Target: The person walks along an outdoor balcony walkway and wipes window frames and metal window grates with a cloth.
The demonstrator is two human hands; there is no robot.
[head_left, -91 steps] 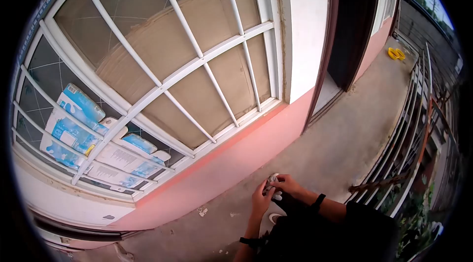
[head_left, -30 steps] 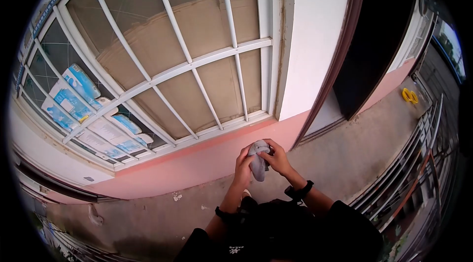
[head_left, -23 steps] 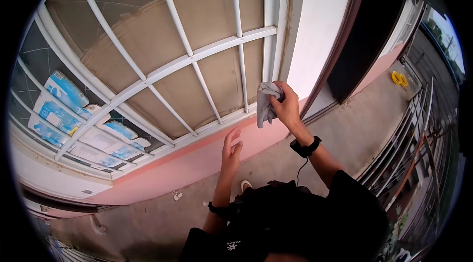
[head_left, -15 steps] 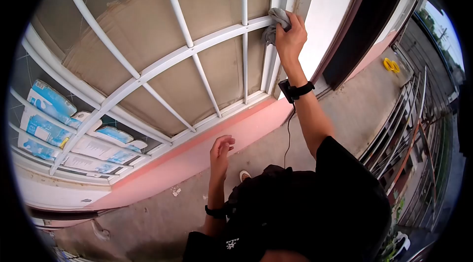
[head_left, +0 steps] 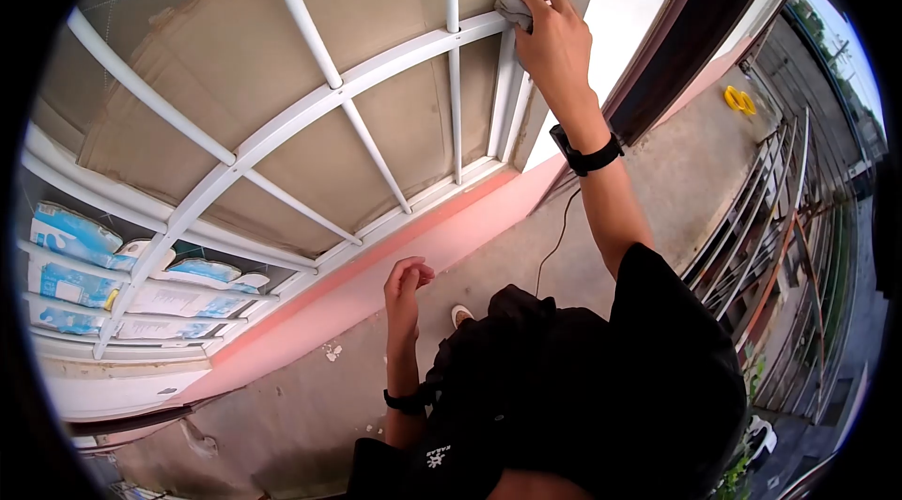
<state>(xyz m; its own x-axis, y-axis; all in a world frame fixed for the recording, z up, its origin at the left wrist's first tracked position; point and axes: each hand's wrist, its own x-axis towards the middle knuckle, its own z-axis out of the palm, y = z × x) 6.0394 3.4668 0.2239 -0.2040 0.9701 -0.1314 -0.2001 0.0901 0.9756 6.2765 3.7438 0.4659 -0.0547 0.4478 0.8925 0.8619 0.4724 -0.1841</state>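
My right hand [head_left: 558, 44] grips a crumpled grey rag [head_left: 513, 9]. The rag presses on the right end of the white horizontal bar [head_left: 395, 60] of the window grille, where it meets the white frame. Part of the rag is hidden behind my fingers. Lower down, my left hand [head_left: 404, 286] hangs in front of the pink wall base, its fingers loosely bent and holding nothing. Behind the grille bars, brown cardboard [head_left: 310, 166] covers much of the window.
Blue-and-white packages [head_left: 75, 246] sit behind the bars at lower left. To the right are a dark doorway [head_left: 681, 39], yellow slippers [head_left: 739, 101] on the concrete floor and a pile of metal rods [head_left: 752, 227]. A thin cable [head_left: 561, 242] hangs below my right wrist.
My right hand has shifted slightly, with the rag still at the bar's right end and bunched smaller. The view has moved a little; my left hand stays low.
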